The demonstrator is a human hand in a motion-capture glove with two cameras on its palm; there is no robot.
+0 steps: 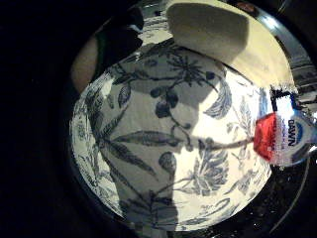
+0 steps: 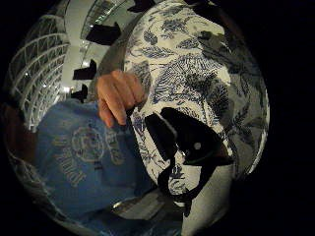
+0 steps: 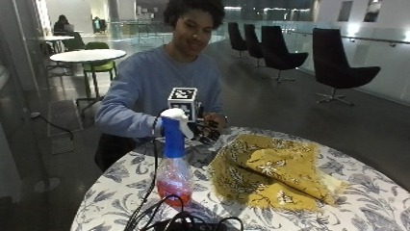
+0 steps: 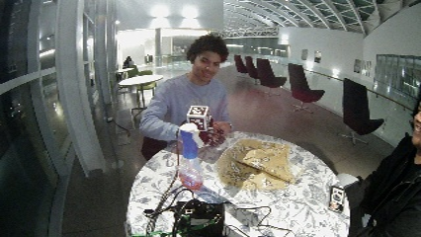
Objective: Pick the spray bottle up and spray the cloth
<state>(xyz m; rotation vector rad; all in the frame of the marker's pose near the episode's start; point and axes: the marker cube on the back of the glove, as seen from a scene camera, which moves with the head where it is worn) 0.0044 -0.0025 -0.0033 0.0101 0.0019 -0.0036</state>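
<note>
A spray bottle with a white trigger head, blue neck and orange-red liquid stands upright on the round floral-clothed table, near its left side. A crumpled yellow patterned cloth lies to its right in the middle. My gloved right hand hangs at the table's far edge, behind the bottle and apart from it, fingers relaxed and holding nothing. The bare left hand is beside it. In the little finger side palm view the bottle and cloth lie beyond the palm. Gloved fingers show over the tablecloth.
Black cables and a dark device sit at the table's front edge, just in front of the bottle. A small phone-like object stands at the table's right rim. Chairs and another table are well behind the person.
</note>
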